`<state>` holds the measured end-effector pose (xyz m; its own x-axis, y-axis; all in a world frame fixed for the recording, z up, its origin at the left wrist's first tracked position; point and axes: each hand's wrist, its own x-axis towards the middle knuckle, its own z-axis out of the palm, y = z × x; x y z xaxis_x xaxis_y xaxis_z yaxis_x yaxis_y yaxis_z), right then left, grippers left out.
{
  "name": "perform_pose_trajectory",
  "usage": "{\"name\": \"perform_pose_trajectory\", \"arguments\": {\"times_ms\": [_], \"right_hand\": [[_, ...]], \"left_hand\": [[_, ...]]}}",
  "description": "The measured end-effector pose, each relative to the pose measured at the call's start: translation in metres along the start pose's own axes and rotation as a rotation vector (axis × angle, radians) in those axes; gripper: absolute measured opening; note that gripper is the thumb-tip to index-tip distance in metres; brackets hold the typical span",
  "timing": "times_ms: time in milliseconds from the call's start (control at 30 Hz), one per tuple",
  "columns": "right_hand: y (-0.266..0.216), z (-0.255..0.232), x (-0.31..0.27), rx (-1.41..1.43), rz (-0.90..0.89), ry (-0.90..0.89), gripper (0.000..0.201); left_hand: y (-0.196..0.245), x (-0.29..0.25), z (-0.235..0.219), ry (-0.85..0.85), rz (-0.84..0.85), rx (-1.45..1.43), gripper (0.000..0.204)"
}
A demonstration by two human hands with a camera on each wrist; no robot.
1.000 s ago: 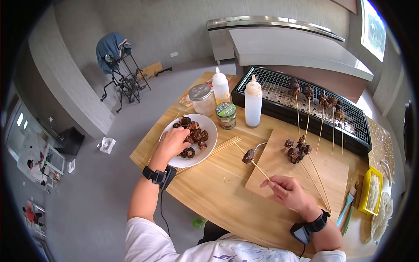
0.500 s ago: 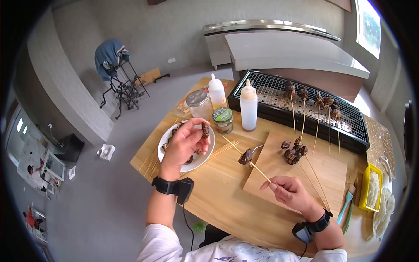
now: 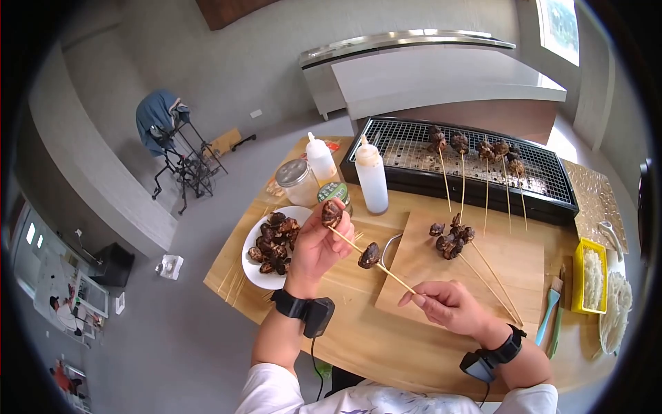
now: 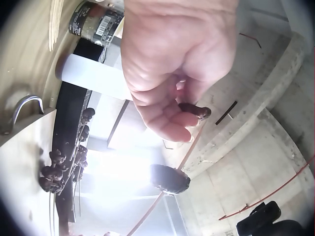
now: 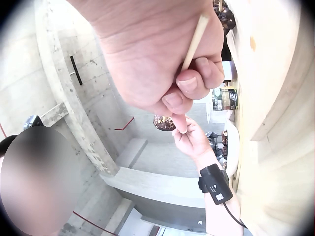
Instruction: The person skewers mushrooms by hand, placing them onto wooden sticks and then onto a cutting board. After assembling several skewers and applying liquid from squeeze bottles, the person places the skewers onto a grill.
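Observation:
My left hand (image 3: pixel 321 250) pinches a dark brown mushroom (image 3: pixel 332 213) between thumb and fingers. The wooden skewer's (image 3: pixel 396 278) tip meets this mushroom at its lower edge. Partway along the skewer sits another mushroom (image 3: pixel 369 256), which also shows in the left wrist view, below the fingers. Low over the cutting board (image 3: pixel 407 293), my right hand (image 3: pixel 447 308) grips the skewer's lower part, its fingers curled round the stick in the right wrist view. Beside the left hand a white plate (image 3: pixel 251 274) holds more mushrooms (image 3: pixel 270 243).
Loaded skewers (image 3: pixel 452 245) lie on the board, and several more rest on the black grill (image 3: pixel 400 157). Squeeze bottles (image 3: pixel 372 181), a lidded jar (image 3: pixel 298 183) and a green-topped jar (image 3: pixel 334 192) stand behind the plate. Brushes (image 3: pixel 549 312) and a yellow tray (image 3: pixel 575 276) are at right.
My left hand has lifted a mushroom from the plate and carried it right to the skewer's tip. The right hand keeps its grip on the skewer, nearly in place.

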<state>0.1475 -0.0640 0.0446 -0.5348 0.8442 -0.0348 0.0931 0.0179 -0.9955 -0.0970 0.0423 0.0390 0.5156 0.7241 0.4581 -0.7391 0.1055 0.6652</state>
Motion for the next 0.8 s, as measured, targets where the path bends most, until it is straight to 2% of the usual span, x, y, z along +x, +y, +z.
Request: {"name": "perform_pose_trajectory", "arguments": {"times_ms": [333, 800], "right_hand": [[-0.0022, 0.0014, -0.0005, -0.045, 0.003, 0.015, 0.021], [-0.0002, 0.0025, 0.0011, -0.094, -0.004, 0.016, 0.02]], "left_hand": [[-0.0028, -0.0033, -0.0012, 0.051, 0.008, -0.074, 0.019], [-0.0026, -0.0043, -0.0035, 0.032, -0.005, -0.071, 0.016]]}}
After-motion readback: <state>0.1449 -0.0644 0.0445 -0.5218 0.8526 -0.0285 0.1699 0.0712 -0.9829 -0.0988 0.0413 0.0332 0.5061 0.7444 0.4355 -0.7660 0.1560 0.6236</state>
